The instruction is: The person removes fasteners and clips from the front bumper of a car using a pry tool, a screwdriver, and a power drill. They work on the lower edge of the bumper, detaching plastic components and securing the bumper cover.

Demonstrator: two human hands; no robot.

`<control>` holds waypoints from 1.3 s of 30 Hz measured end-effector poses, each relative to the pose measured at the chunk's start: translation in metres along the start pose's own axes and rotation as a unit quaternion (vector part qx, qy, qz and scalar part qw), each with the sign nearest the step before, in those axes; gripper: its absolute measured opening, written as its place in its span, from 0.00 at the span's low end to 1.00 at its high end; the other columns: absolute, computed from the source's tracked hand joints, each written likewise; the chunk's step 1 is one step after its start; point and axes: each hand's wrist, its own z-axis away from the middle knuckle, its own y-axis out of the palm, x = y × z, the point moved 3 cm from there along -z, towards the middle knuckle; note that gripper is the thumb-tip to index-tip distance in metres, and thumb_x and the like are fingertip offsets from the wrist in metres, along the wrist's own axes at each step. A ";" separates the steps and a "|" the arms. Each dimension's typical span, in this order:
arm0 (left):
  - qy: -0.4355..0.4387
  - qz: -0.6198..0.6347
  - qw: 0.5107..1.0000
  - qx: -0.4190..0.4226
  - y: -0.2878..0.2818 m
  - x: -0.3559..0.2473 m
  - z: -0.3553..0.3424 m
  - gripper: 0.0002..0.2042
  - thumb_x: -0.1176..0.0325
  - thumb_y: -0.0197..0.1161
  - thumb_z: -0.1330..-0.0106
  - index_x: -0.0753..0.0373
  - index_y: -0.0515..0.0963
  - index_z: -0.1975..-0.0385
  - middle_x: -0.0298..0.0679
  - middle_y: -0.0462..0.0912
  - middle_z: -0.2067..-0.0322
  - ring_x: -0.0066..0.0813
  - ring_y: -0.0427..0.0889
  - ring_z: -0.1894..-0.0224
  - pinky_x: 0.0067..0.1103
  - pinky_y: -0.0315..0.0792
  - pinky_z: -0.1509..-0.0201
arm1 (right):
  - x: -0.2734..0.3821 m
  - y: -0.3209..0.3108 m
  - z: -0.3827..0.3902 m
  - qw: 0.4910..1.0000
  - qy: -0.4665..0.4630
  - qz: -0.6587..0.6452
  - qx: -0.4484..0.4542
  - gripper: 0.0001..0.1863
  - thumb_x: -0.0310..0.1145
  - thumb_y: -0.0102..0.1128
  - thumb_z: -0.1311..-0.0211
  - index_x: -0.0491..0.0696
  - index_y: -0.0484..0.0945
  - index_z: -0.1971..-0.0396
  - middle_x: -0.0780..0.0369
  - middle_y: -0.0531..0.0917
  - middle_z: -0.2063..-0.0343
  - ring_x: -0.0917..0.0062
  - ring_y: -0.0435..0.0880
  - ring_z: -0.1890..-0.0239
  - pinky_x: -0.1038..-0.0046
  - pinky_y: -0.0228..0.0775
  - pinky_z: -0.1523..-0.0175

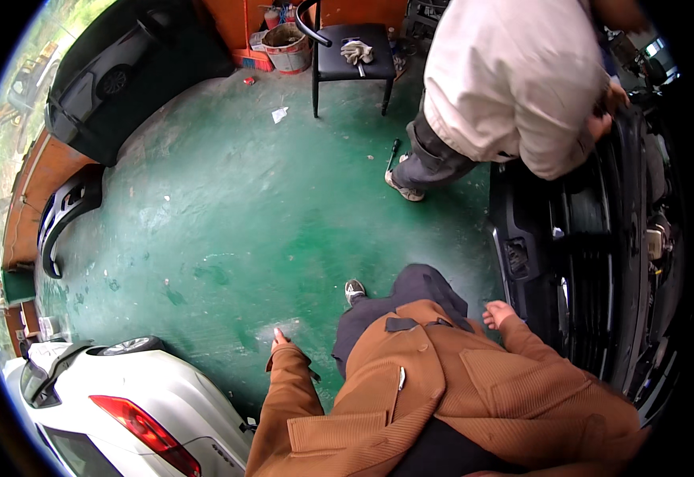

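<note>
My left hand (280,338) hangs over the green floor, partly covered by the cuff of my brown sleeve (292,381). One digit stretches out from it, and no held thing shows there. On the other side my right hand (496,314) is loosely bent with its fingers a little apart. Nothing can be seen in it. It is nearest to the black car front (537,278), with a small gap between them. A person in a pale jacket (506,79) leans over that car front farther off, with a hand (601,123) at its edge.
A white car (156,381) stands at the near left. A black chair (355,63) bears pale gloves (356,52), beside a bucket (286,52) and a broom (253,60). A dark car panel (124,79) and a loose bumper (65,215) line the left wall. A tool (394,151) stands near the person's foot.
</note>
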 end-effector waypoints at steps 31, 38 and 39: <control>0.169 0.021 0.950 0.262 0.257 -0.783 -0.192 0.21 0.45 0.65 0.30 0.57 0.71 0.71 0.30 0.71 0.83 0.21 0.61 0.83 0.23 0.58 0.79 | 0.402 0.225 -0.144 0.999 -0.007 0.010 -0.041 0.13 0.40 0.55 0.31 0.46 0.83 0.60 0.59 0.86 0.68 0.71 0.84 0.68 0.67 0.77 0.60; 0.314 -0.051 0.910 0.266 0.417 -1.044 -0.148 0.33 0.39 0.73 0.41 0.64 0.75 0.53 0.38 0.80 0.63 0.29 0.74 0.66 0.32 0.73 0.56 | 0.320 0.336 -0.110 0.977 0.079 0.191 0.059 0.25 0.55 0.54 0.34 0.53 0.85 0.50 0.58 0.87 0.51 0.68 0.85 0.48 0.66 0.75 0.43; 0.340 -0.084 0.901 0.255 0.436 -1.071 -0.144 0.35 0.39 0.73 0.41 0.66 0.74 0.49 0.39 0.80 0.60 0.31 0.75 0.62 0.32 0.72 0.51 | 0.325 0.350 -0.106 0.984 0.098 0.139 0.045 0.26 0.57 0.53 0.33 0.54 0.85 0.49 0.59 0.87 0.50 0.68 0.85 0.46 0.66 0.75 0.42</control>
